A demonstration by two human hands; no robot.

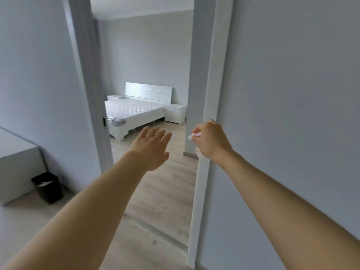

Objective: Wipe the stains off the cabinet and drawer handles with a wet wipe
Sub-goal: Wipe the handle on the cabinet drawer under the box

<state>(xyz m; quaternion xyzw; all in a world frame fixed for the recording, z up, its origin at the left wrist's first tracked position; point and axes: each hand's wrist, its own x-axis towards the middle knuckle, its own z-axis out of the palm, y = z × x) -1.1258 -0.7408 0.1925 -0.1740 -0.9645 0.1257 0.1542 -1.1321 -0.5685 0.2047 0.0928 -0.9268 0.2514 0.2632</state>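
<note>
While both arms reach forward toward an open doorway, the right hand (211, 140) has its fingers (196, 131) curled in a pinch on a small white wet wipe (193, 135), of which only a crumpled edge shows at the hand's 9 o'clock side. Keeping it tucked in like this probably means the wipe is being carried, ready for use, not yet pressed to anything. That hand sits close against the white door frame (209, 106), though whether it touches it I cannot tell. At 9 o'clock from it, the left hand (152, 147) is spread open, fingers straight and holding nothing, seemingly free for balance or for pulling a drawer.

No handle is plainly in view. Through the doorway, at 12 o'clock, a white bed (134, 112) stands with a nightstand (175, 113) at its 3 o'clock side, a likely target with drawers. At 8 o'clock a grey cabinet (17, 164) sits beside a black waste bin (48, 187), near enough for dropping a used wipe.
</note>
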